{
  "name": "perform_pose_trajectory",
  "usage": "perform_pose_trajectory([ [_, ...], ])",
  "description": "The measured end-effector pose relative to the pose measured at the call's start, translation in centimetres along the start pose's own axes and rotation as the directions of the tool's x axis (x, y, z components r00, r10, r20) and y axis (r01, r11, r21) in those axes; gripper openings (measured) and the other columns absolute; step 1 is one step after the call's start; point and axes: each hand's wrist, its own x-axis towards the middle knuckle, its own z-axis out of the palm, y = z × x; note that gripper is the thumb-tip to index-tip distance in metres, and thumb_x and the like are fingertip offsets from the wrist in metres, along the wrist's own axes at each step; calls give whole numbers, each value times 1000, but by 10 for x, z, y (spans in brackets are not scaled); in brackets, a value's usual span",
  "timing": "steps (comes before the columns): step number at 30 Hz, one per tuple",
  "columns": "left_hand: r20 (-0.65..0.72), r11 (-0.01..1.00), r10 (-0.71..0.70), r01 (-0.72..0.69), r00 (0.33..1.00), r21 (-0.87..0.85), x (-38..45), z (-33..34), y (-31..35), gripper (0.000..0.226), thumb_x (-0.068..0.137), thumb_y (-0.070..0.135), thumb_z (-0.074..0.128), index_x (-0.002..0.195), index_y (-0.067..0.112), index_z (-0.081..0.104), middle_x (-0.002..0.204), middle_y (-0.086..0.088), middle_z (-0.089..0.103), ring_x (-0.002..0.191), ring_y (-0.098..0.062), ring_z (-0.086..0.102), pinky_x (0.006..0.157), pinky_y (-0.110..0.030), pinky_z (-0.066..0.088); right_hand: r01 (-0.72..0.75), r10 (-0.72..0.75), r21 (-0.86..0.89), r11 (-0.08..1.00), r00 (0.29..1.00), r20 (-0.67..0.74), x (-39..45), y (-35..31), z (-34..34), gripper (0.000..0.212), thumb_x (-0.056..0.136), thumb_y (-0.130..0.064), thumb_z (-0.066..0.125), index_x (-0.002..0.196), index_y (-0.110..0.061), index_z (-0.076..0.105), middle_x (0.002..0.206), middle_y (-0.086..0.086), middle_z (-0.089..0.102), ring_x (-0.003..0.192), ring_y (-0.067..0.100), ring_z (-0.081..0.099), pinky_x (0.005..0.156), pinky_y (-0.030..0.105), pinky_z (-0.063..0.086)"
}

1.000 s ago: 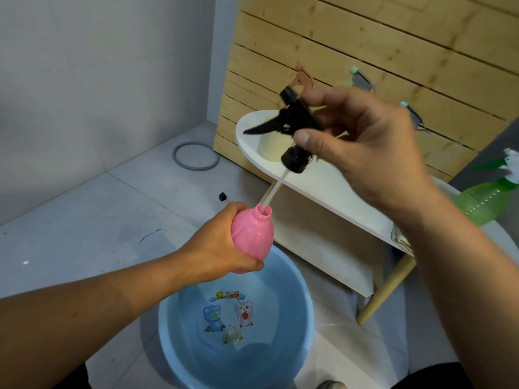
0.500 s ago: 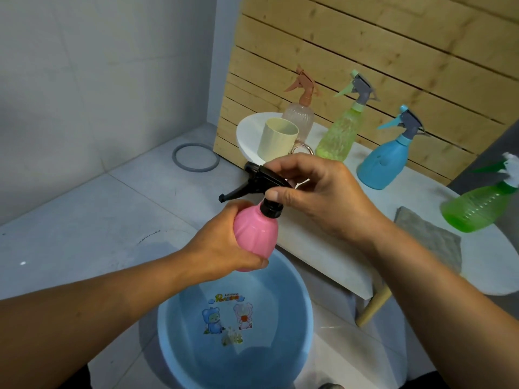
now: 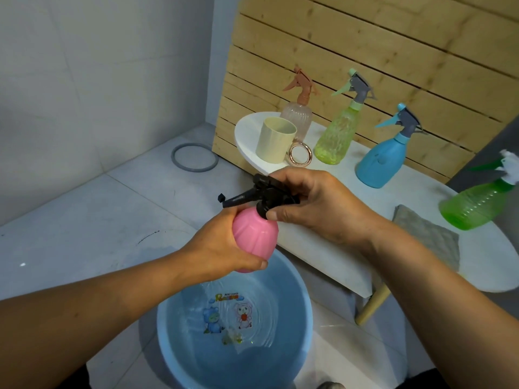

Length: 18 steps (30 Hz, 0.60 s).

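Left hand [image 3: 222, 248]: fingers [image 3: 261, 263] curled closed round the lower body of the pink bottle [image 3: 254, 234], thumb across the near side, bottle upright and clear of any support.

Right hand [image 3: 323, 209]: fingers [image 3: 278, 214] curled round the black spray head [image 3: 264, 192], thumb tip pressed on the screw collar at the bottle neck, remaining digits wrapped over the top of the head. Head seated on the neck, nozzle pointing left.

Position of the bottle: held in the air directly above the far rim of the blue basin [image 3: 304, 318], just near of the front edge of the surface [image 3: 477, 265].

Contents of the bottle: not visible through the opaque pink wall.

Basin on the floor, near centre: shallow clear water, rippled, cartoon print showing on the bottom.

On the white surface, left to right along the far side: cream cup [image 3: 275, 141] with gold ring handle, inside hidden; clear ribbed bottle [image 3: 297, 116] with brown trigger; yellow-green bottle [image 3: 335, 138]; blue bottle [image 3: 379, 161]; green bottle [image 3: 474, 206], tilted. Fill levels not readable.

Grey cloth [image 3: 429, 237] flat on the surface, right of the right hand.

Grey ring [image 3: 194, 161] on the floor, far left.
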Motion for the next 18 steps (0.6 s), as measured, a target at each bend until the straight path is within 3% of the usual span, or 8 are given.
perform_pose_trajectory([
  [5,27,1000,0,-1,1000,29,0,1,0,99,57,30,100,132,47,38,122,22,52,107,-12,60,73,-25,62,-27,31,-64,998,998,48,-1,-3,2,48,87,-15,79,124,-38,60,108,-15,72,107,3,66,96,30,54],
  [7,28,999,-13,12,1000,31,-1,2,-1,99,57,30,100,133,46,37,122,22,51,106,-12,61,71,-24,62,-47,52,-141,989,998,38,-2,-5,2,54,85,-24,81,127,-45,54,102,-21,69,100,-7,63,87,13,48],
  [9,25,1000,-23,23,999,20,-3,3,-1,99,58,29,100,133,45,37,122,22,50,106,-12,60,71,-24,62,-65,61,-247,967,998,-26,-2,-7,7,59,83,-37,82,132,-46,50,97,-26,64,93,-11,59,75,7,44],
  [11,20,1000,-25,25,999,15,-2,3,-1,99,58,29,99,134,44,38,122,22,51,107,-12,61,72,-27,63,-71,38,-306,950,993,-112,-4,-6,14,65,81,-47,80,137,-44,45,97,-28,60,92,-7,58,74,12,45],
  [13,4,1000,-25,25,1000,10,-1,1,1,100,57,29,99,135,42,39,122,20,53,107,-12,62,73,-30,64,-78,42,-208,975,984,-170,-4,-3,21,69,80,-45,82,138,-44,45,97,-24,62,93,-3,60,77,18,48],
  [16,-26,999,-22,21,999,-34,3,-1,6,101,57,27,100,137,38,40,122,17,54,107,-13,62,72,-29,64,-68,82,97,993,987,-141,0,6,22,67,78,-22,87,136,-31,53,107,-12,71,101,6,68,90,31,56],
  [18,-48,998,-5,3,999,-58,4,-3,10,99,57,25,100,135,38,40,121,19,54,106,-11,61,68,-23,61,-68,84,135,988,990,-112,3,10,20,51,80,-13,85,125,-22,64,108,-6,73,103,13,69,95,40,56],
])
